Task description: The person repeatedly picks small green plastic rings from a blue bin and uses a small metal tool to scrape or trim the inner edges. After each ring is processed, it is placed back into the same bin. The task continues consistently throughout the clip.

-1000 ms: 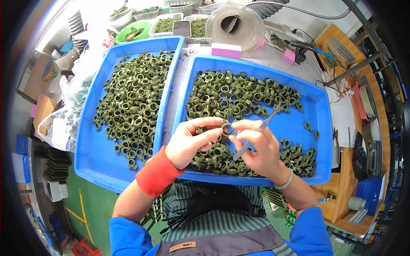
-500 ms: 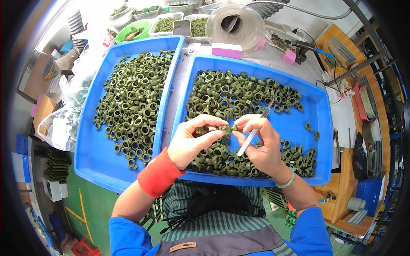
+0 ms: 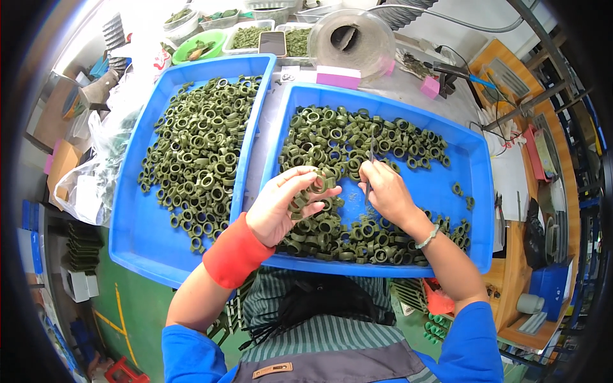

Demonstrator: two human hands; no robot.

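Observation:
Over the right blue tray (image 3: 440, 198), my left hand (image 3: 273, 205) is closed on a dark green ring-shaped part (image 3: 324, 181), held between thumb and fingers. More green rings seem to sit in its curled palm; how many, I cannot tell. A little to the right, my right hand (image 3: 389, 193) grips a slim craft knife (image 3: 372, 148), its thin blade pointing away from me. The knife stays apart from the held ring. Heaps of similar green rings (image 3: 338, 131) lie in the tray beneath and beyond both hands.
Left of it stands another blue tray (image 3: 137, 223) heaped with green rings. At the back are tubs of small green pieces (image 3: 251, 37), a phone (image 3: 272, 43), a green bowl (image 3: 216, 39), a clear round container (image 3: 383, 38) and pink blocks (image 3: 338, 77). A plastic bag (image 3: 96, 185) hangs at left.
My hands have drawn apart. The right hand has turned, so the knife's handle is now mostly hidden in its closed fingers. The left hand has rolled, tilting the ring upward.

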